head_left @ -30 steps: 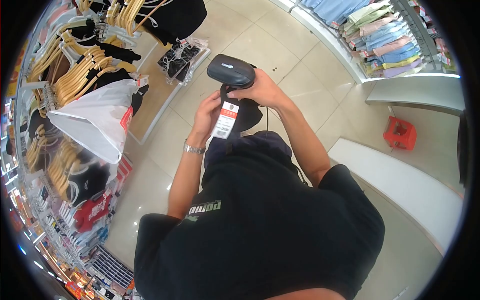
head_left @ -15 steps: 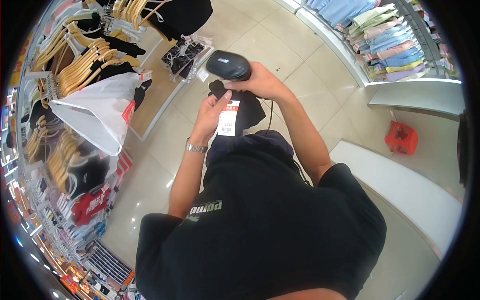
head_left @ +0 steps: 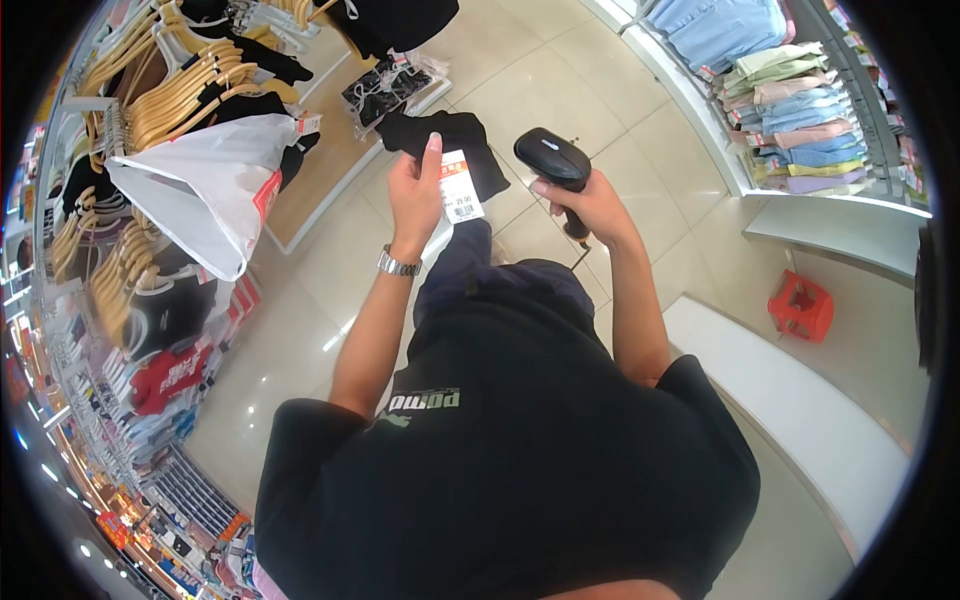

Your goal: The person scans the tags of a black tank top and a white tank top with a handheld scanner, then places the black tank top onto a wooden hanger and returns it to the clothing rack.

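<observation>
My left hand (head_left: pixel 415 200), with a metal watch on its wrist, holds a black garment (head_left: pixel 462 135) by its edge, thumb on top. A white and red price tag (head_left: pixel 460 188) hangs over the garment, its printed side and barcode facing up. To the right, my right hand (head_left: pixel 590 207) is wrapped round the handle of a black barcode scanner (head_left: pixel 553 158). The scanner's head points up and left, apart from the garment and the tag. A cable hangs below its handle.
Clothes on wooden hangers (head_left: pixel 190 90) and a white bag (head_left: pixel 205 185) are at the left. Folded clothes (head_left: pixel 800 115) lie on a shelf at the upper right. A red stool (head_left: pixel 801 306) stands near a white curved counter (head_left: pixel 790 400).
My right hand has moved right and down with the scanner, away from my left hand. The garment and its tag are now higher and more spread out, and the tag is tilted.
</observation>
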Demonstrator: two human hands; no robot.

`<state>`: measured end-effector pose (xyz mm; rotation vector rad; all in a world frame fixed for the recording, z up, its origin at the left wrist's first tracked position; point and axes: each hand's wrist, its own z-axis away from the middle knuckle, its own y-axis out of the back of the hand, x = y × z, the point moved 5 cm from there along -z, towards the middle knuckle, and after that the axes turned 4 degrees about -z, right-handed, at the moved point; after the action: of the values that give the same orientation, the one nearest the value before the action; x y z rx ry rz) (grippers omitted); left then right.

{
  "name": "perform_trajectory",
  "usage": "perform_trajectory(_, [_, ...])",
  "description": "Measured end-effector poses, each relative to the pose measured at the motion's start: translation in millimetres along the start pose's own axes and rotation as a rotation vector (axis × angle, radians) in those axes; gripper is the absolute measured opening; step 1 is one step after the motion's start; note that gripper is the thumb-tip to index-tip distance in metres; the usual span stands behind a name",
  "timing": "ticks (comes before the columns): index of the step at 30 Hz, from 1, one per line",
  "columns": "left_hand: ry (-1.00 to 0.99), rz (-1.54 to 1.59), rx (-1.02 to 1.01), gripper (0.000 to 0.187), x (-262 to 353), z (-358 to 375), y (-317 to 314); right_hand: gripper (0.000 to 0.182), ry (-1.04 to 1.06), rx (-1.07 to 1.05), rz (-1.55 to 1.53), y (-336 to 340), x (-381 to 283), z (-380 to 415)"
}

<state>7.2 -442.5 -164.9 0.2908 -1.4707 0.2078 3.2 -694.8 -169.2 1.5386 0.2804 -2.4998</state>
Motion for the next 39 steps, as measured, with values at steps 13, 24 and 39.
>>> perform_trajectory(13, [0.206, 0.377, -0.185, 0.025, -20.2, -22.2, -1.1, 0.030, 0.009, -0.134, -0.207, -7.2, -10.3, 22.0])
perform_trajectory(24, [0.154, 0.268, -0.056, 0.024, -36.0, -39.4, 3.8, 0.035, -0.125, -0.295, -0.238, -59.5, -20.8, 34.7])
perform_trajectory(39, [0.297, 0.341, 0.014, 0.024, -76.5, -94.9, -11.9, 0.029, -0.249, -0.341, -0.102, -52.3, -42.9, -39.6])
